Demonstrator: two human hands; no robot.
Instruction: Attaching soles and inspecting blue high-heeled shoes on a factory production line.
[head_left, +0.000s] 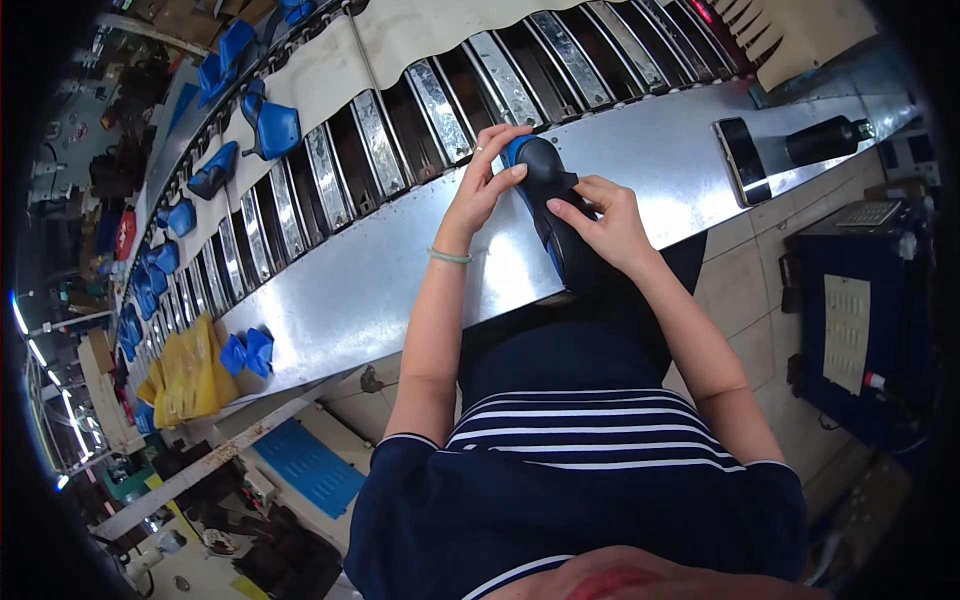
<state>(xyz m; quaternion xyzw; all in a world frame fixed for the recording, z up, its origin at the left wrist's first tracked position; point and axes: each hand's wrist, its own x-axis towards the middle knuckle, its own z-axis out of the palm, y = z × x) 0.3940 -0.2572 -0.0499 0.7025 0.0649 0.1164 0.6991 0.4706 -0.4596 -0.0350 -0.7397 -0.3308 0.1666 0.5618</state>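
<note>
Head view: hands [484,182] [612,222] partly curled, both gripping black-and-blue shoe [541,163] over shiny metal ledge [385,275].

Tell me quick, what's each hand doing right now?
Left hand: holding the blue-and-black shoe at its far end.
Right hand: thumb and fingers closed on the same shoe; the exact pinch is hard to tell.

No text, label, brand or number can be read on anything in view; no sign is legible.
</note>
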